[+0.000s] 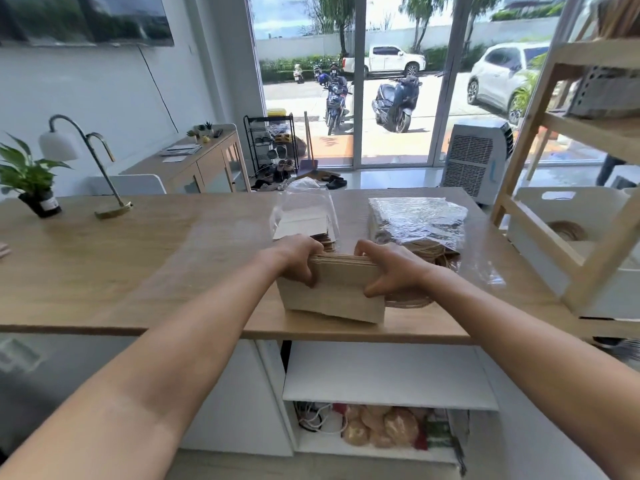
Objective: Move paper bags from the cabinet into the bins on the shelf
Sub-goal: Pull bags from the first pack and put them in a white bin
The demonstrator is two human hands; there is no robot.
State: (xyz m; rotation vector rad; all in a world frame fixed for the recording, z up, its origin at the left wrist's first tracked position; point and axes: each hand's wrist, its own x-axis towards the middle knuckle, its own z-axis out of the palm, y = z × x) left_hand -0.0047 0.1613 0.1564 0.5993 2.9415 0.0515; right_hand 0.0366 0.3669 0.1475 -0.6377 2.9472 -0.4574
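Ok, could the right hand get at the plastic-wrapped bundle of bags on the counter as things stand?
Probably yes, once it lets go. The right hand is gripping one end of the paper bag stack, shared with the left hand. The wrapped bundle lies just beyond it on the counter, nothing between.

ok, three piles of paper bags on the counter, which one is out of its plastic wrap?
The front stack, held between the left hand and right hand. The two piles behind it, left and right, are in clear plastic.
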